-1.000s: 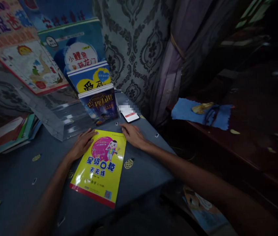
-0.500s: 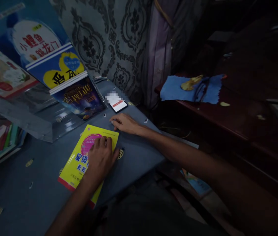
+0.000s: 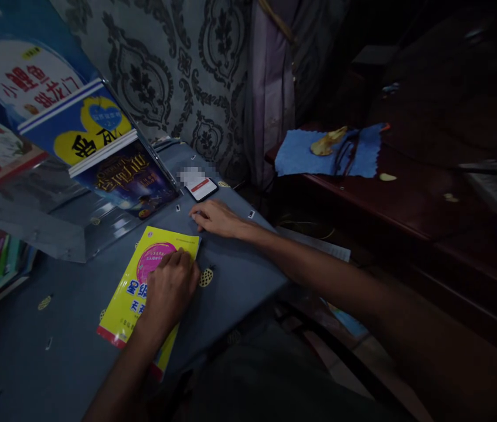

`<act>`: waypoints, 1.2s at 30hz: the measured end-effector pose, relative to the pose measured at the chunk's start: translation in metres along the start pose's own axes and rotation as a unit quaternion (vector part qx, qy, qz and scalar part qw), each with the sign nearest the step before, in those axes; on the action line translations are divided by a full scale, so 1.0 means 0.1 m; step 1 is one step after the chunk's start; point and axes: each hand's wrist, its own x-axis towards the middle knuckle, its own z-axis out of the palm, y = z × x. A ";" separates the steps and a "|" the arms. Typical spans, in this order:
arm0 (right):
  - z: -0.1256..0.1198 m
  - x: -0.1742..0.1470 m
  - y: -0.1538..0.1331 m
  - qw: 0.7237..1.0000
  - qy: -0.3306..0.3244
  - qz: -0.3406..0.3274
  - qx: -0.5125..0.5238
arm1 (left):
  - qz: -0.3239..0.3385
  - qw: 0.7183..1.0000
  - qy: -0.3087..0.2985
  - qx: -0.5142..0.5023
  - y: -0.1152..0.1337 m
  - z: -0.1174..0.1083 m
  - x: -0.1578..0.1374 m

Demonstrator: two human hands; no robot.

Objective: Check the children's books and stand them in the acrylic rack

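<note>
A yellow workbook (image 3: 121, 305) with a red lower edge and a pink circle on its cover lies on the cloth-covered table. On its right side rests my left hand (image 3: 172, 284), fingers curled in and closed, fingertips out of sight beneath. Just beyond the book's top right corner, my right hand (image 3: 214, 218) lies on the tablecloth, its fingers loosely closed and no object showing in them. Close behind that hand is a phone (image 3: 202, 189) with a lit screen, partly blurred out.
A clear book rack (image 3: 64, 240) at the left holds picture books, among them a dark blue one (image 3: 128, 176). More books (image 3: 0, 266) stand at the left edge. To the right, a dark red table (image 3: 345, 202) carries a blue cloth (image 3: 290, 153). A patterned curtain (image 3: 213, 76) hangs behind.
My left hand's fingers, stretched over the cover before, have curled in. My right hand stays beside the phone. The whole view has shifted slightly as my head turned.
</note>
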 end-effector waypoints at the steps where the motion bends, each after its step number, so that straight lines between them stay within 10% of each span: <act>1: -0.01 0.00 0.00 1.000 0.000 0.002 -0.002 | 0.002 1.000 0.002 0.005 -0.01 0.00 0.00; 18: -0.07 -0.05 -0.10 0.999 -0.024 0.016 -0.024 | 0.000 0.999 -0.007 0.050 0.09 -0.05 -0.03; 27: -0.08 -0.12 -0.19 0.997 -0.017 -0.014 -0.068 | 0.071 0.994 0.074 -0.033 -0.65 0.08 -0.19; 33: 0.02 -0.34 -0.27 0.950 -0.275 -0.055 0.141 | -0.094 0.995 0.015 -0.019 -1.14 0.06 -0.43; 36: 0.04 -0.39 -0.30 0.953 -0.268 -0.040 0.136 | -0.129 0.991 0.000 -0.030 -1.14 0.03 -0.47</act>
